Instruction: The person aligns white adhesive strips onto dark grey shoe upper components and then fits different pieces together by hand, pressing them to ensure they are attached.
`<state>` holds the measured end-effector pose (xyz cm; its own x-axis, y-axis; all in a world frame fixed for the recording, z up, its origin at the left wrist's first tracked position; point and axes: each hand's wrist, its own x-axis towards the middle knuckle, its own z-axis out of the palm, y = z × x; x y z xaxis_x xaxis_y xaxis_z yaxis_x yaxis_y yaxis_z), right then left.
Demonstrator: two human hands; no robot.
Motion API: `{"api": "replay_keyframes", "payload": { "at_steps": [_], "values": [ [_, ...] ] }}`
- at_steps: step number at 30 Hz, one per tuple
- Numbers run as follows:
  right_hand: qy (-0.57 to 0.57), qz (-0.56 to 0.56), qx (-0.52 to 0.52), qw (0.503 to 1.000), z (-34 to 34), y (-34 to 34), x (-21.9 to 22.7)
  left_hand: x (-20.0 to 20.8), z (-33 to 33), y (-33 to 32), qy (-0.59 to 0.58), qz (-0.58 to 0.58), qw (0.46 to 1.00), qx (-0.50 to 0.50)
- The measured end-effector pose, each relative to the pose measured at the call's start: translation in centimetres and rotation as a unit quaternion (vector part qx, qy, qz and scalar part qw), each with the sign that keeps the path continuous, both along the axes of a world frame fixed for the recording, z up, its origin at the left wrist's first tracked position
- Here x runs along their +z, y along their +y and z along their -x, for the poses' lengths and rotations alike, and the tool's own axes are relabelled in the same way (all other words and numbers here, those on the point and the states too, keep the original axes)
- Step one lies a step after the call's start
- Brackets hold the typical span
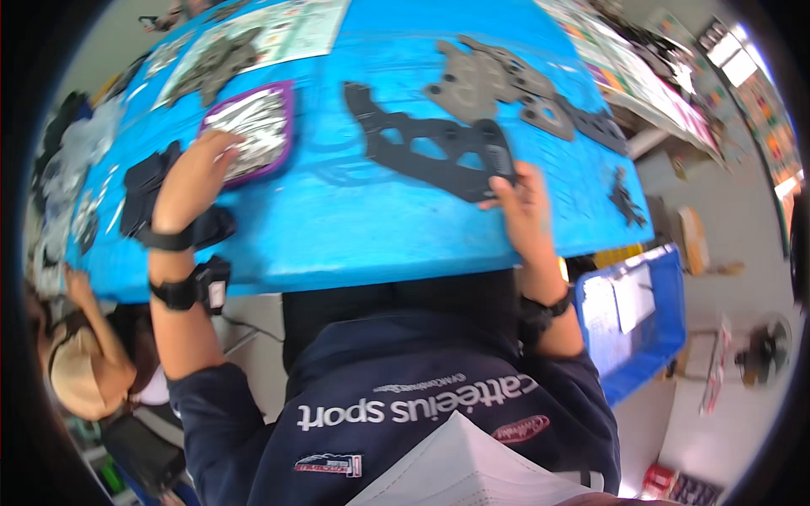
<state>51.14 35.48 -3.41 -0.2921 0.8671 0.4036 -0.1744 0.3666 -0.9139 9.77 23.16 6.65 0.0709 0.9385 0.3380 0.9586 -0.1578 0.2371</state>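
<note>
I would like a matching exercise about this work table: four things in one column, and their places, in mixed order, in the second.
Things:
1. Purple-rimmed tray
2. Dark cut-out piece
3. Blue crate
4. Small dark piece

Places:
A. Off the table, beside the right forearm
B. Near the table's right edge
C. At the left hand's fingers
D. In the right hand

Pairs: 1-C, 2-D, 3-A, 4-B
</note>
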Motion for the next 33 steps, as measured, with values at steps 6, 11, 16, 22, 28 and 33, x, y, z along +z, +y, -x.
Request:
{"api": "replay_keyframes", "payload": {
  "at_steps": [6,11,16,22,28,33],
  "values": [
    [0.097,0.094,-0.009,0.991,-1.1,0.2,-0.2,0.3,0.6,3.6,0.091,0.075,0.992,0.041],
    [0.070,0.083,0.003,0.994,-1.9,-0.2,-0.2,-0.2,0.6,5.2,-0.012,0.145,0.987,0.063],
    [0.032,0.055,0.002,0.998,-1.8,-0.2,0.1,0.3,0.0,5.5,-0.028,0.153,0.984,0.084],
    [0.116,0.092,-0.011,0.989,-2.3,-0.1,0.5,1.6,-8.1,2.4,0.046,-0.089,0.995,-0.002],
    [0.188,0.115,-0.015,0.975,-2.2,-0.2,0.6,-3.9,-17.9,1.4,0.035,0.050,0.973,-0.224],
    [0.090,0.036,-0.040,0.995,-1.1,-1.4,3.2,-4.7,-16.1,0.7,-0.177,0.094,0.962,-0.186]
  ]
}}
